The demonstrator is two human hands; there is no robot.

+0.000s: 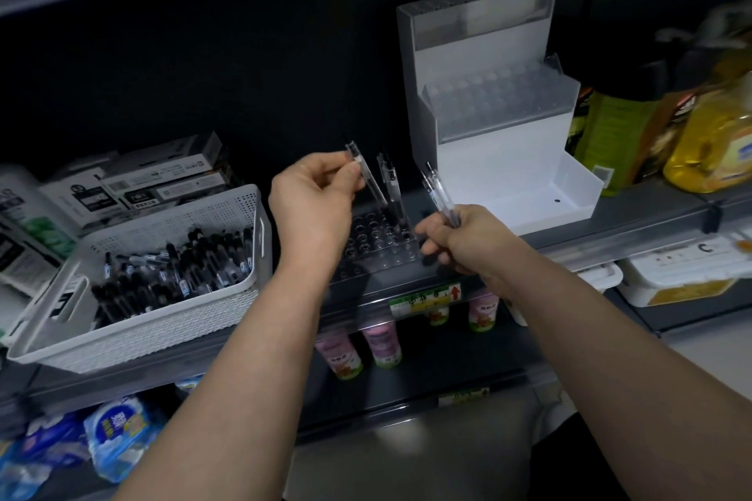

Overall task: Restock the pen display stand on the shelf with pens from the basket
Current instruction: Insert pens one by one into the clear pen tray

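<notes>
A clear pen display stand with rows of round holes sits on the dark shelf in front of me. Two or three pens stand upright in its back row. My left hand pinches a clear pen by its upper end, tilted, its lower tip over the stand's holes. My right hand, just right of the stand, grips a small bunch of pens pointing up and left. A white perforated basket on the left holds several loose dark pens.
A tall white tiered display unit stands behind and right of the stand. Boxes are stacked behind the basket. Yellow and green bottles stand at far right. Pink cans sit on the lower shelf under a price label.
</notes>
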